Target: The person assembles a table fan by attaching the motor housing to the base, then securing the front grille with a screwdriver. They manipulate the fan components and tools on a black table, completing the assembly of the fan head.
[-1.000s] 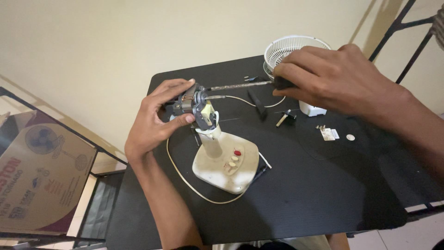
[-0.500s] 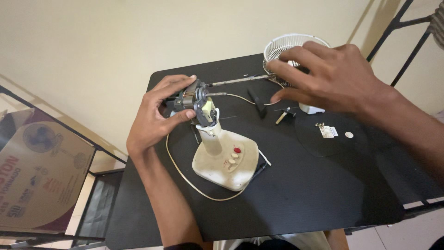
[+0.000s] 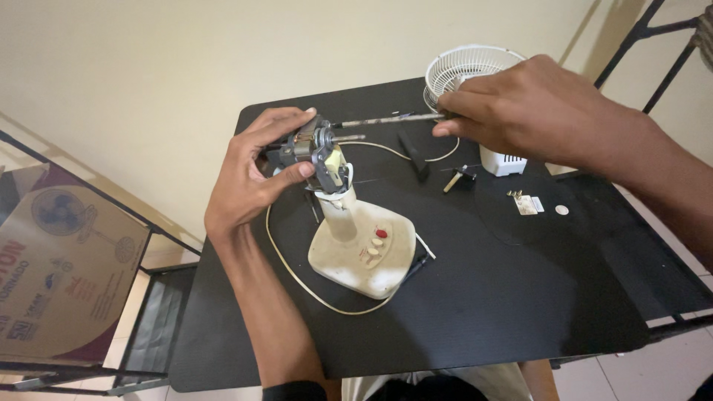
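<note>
Our left hand (image 3: 252,174) wraps the bare fan motor (image 3: 312,148) just left of centre, thumb and fingers closed on its housing atop the cream stand (image 3: 360,249). Our right hand (image 3: 520,111), upper right, pinches the handle of a long screwdriver (image 3: 386,119) whose tip reaches toward the motor. Behind that hand sits a white wire grille (image 3: 464,63), bowl-like; we cannot tell what it holds. Small parts (image 3: 526,204) lie loose on the black table (image 3: 520,297). At far left leans a fan box (image 3: 59,275).
</note>
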